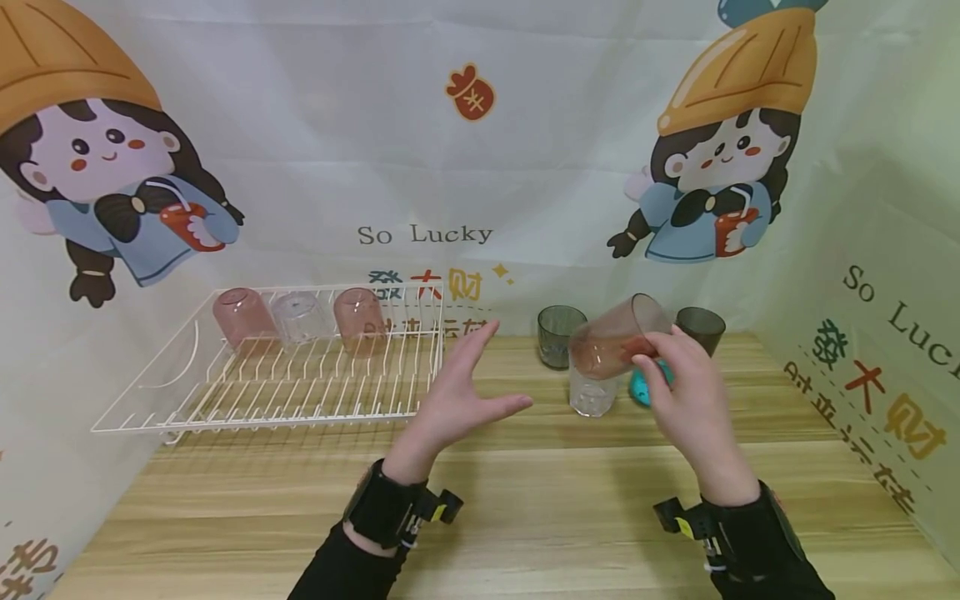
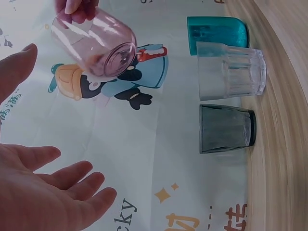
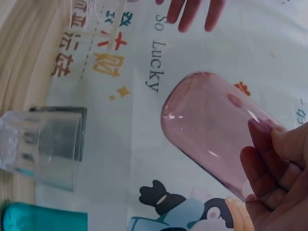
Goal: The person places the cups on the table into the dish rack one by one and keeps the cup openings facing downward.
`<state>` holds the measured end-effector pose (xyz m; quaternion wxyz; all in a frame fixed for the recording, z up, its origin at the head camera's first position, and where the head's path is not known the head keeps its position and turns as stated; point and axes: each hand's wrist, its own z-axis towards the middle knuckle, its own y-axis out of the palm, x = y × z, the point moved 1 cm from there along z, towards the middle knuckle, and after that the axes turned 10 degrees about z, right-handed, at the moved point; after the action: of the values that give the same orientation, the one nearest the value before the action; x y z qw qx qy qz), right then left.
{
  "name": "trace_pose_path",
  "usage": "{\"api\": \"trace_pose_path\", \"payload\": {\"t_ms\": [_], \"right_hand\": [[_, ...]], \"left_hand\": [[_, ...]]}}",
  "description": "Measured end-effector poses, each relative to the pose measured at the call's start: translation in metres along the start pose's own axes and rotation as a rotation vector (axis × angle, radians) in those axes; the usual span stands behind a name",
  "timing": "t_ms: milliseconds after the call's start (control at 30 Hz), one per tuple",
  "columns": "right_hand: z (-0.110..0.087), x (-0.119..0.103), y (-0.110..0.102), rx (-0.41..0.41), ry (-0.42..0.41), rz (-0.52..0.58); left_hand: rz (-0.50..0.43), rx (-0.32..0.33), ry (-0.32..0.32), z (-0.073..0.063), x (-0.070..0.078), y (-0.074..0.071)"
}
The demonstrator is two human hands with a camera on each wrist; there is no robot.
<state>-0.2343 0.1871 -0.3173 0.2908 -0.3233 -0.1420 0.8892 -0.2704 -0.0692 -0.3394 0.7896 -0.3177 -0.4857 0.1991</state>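
A clear pink glass (image 1: pixel 611 340) is gripped near its rim by my right hand (image 1: pixel 693 396). It hangs tilted in the air, its base pointing left and down, as the right wrist view also shows with the pink glass (image 3: pixel 211 130). My left hand (image 1: pixel 461 396) is held out to the left of that glass, fingers spread and apart from it, touching nothing. Below the pink glass stands a clear ribbed glass (image 1: pixel 592 396) on the table. Around it are a grey-green glass (image 1: pixel 561 337), a teal cup (image 1: pixel 640 387) partly hidden by my right hand, and a dark grey glass (image 1: pixel 701 329).
A white wire dish rack (image 1: pixel 322 408) stands at the left. Along its back sit a pink glass (image 1: pixel 243 319), a clear glass (image 1: pixel 298 318) and another pink glass (image 1: pixel 360 321), all upside down. Behind the wooden table (image 1: pixel 540 517) hangs a printed cloth (image 1: pixel 555 167).
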Motion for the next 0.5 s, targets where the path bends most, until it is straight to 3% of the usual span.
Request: {"api": "trace_pose_path", "payload": {"t_ms": [333,500], "right_hand": [[0.0,-0.009,0.011,0.04,0.028,0.164],[-0.001,-0.014,0.015,0.027,0.08,0.206]], "left_hand": [[-0.01,0.028,0.016,0.001,0.004,0.0],[-0.034,0.044,0.02,0.002,0.007,-0.001]]}}
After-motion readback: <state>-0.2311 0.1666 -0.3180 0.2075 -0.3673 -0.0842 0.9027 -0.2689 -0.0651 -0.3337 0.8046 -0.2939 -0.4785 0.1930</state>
